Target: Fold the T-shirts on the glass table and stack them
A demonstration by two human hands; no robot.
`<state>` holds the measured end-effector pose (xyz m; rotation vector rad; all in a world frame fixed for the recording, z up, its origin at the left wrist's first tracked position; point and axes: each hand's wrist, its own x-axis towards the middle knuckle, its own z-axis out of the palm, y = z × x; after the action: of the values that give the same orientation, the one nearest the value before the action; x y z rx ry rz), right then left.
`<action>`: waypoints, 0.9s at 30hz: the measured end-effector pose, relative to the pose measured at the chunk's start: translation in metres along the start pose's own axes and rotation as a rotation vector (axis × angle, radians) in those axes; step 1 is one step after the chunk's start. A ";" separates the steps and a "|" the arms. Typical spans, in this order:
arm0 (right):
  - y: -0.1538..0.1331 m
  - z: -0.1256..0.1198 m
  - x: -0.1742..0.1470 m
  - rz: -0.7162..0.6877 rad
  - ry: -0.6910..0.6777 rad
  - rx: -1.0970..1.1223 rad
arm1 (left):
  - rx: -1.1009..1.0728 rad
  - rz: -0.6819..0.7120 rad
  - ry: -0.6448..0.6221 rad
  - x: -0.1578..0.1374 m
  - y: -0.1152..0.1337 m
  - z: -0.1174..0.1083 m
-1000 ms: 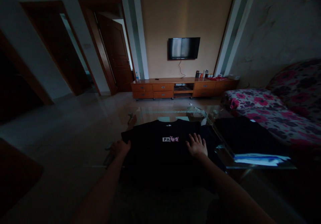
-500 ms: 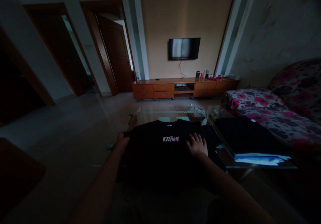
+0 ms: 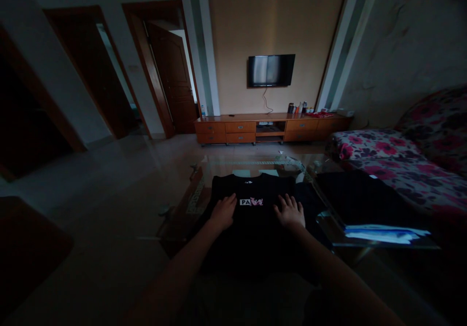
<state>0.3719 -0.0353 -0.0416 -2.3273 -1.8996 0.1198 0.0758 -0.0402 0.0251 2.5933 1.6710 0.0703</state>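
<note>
A black T-shirt (image 3: 251, 238) with a small "PAWS" print on its chest lies spread on a glass table (image 3: 197, 190), its neckline facing away from me. My left hand (image 3: 223, 212) rests on the shirt just left of the print, with its fingers stretched out. To the right of the print, my right hand (image 3: 291, 212) lies flat on the cloth, fingers spread. The shirt's left edge runs straight near my left hand, and no sleeve sticks out on that side. On the right, dark cloth extends past my right hand; its outline is hard to see in the dim light.
A stack of folded dark and white-blue cloth (image 3: 383, 219) sits at the table's right end. Beyond stand a wooden TV cabinet (image 3: 241, 127) and a flowered sofa (image 3: 394, 155). A wall television (image 3: 272, 70) hangs above the cabinet.
My left hand has moved right from the shirt's left edge onto its chest, and the left sleeve has come inward with it. My right hand stays in place on the shirt.
</note>
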 end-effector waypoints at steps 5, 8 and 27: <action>0.000 0.001 0.001 -0.008 0.004 0.003 | 0.046 0.045 -0.078 -0.002 0.012 0.014; 0.000 0.002 0.001 -0.009 0.015 0.007 | 0.026 0.082 -0.114 -0.006 0.005 0.013; -0.001 0.000 0.001 -0.003 -0.023 0.003 | 0.016 -0.172 0.104 -0.014 -0.050 0.034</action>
<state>0.3714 -0.0342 -0.0411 -2.3310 -1.9115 0.1498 0.0270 -0.0332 -0.0120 2.4840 1.9302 0.1877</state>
